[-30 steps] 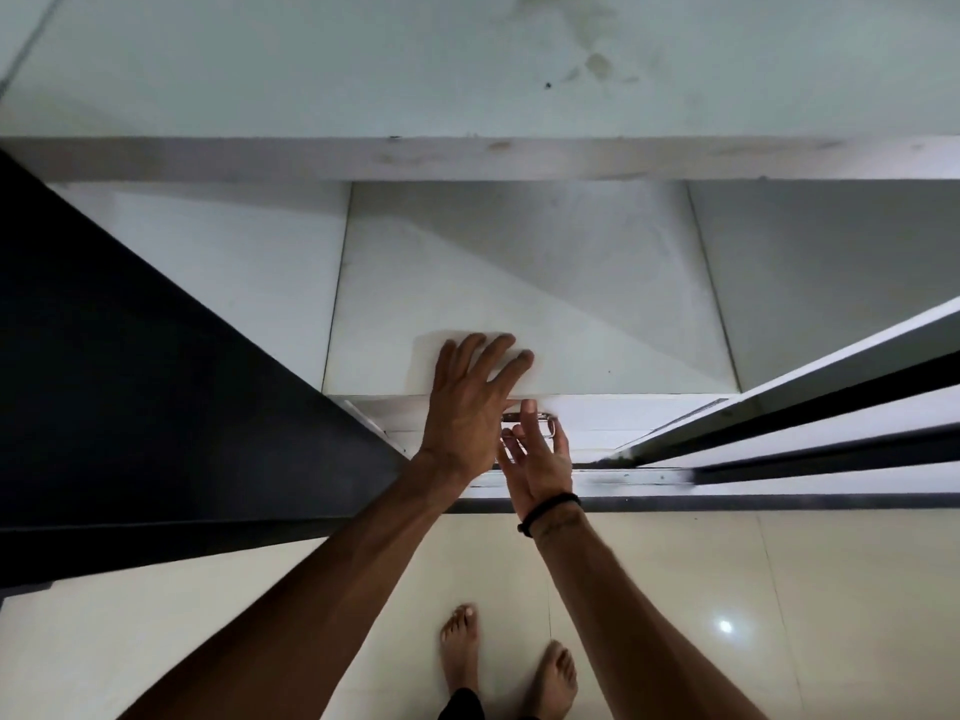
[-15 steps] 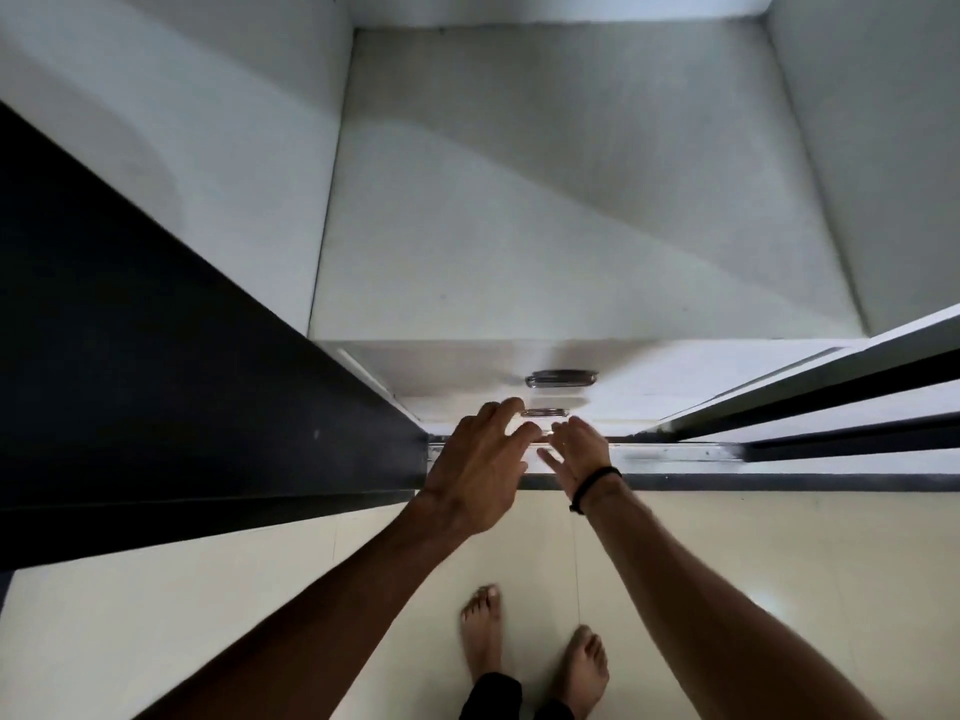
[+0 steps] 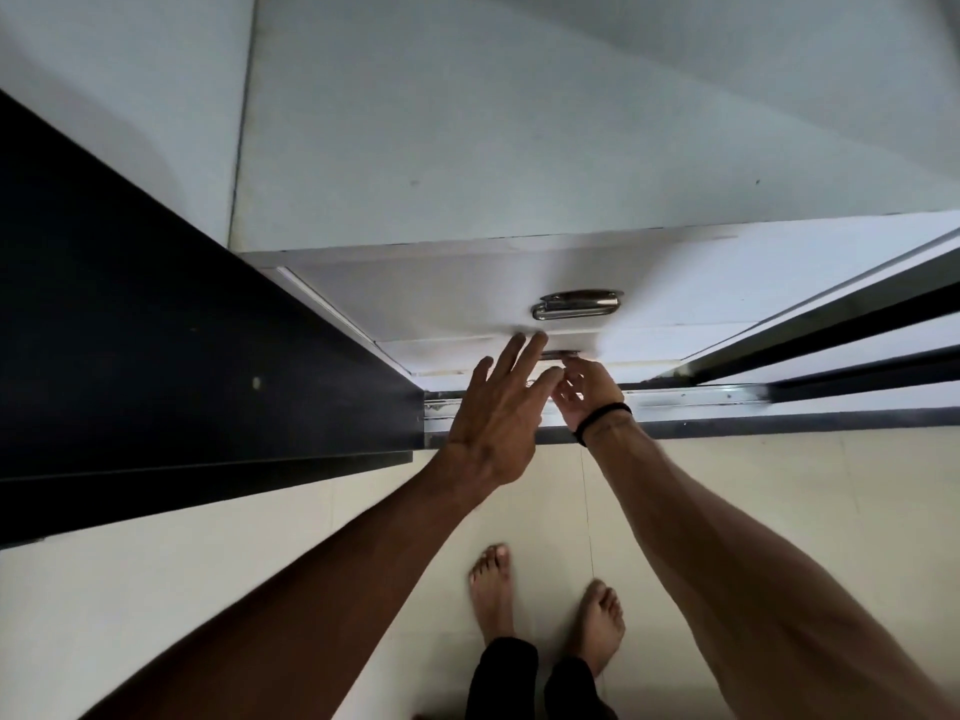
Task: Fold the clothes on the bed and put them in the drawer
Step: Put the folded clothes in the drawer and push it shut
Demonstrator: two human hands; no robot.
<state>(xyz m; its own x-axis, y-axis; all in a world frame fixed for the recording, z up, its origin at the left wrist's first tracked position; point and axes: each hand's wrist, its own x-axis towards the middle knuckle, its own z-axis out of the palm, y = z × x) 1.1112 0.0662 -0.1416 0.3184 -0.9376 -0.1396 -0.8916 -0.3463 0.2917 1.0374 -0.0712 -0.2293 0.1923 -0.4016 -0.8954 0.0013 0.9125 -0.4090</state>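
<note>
Low in an open wardrobe sit two white drawers, both closed. The upper drawer carries a chrome handle. Below it is the lower drawer, whose handle is partly hidden by fingers. My right hand, a black band on its wrist, curls its fingers on that lower handle. My left hand is flat with fingers spread, its fingertips at the seam between the two drawers, just left of my right hand. No clothes are in view.
A black wardrobe door stands open on the left. A sliding door juts in from the right above a metal floor track. A bare white shelf lies above the drawers. My bare feet stand on cream tiles.
My view has dropped closer to the drawers. My left hand slid down off the shelf to the drawer fronts. My right hand curled its fingers onto the lower handle.
</note>
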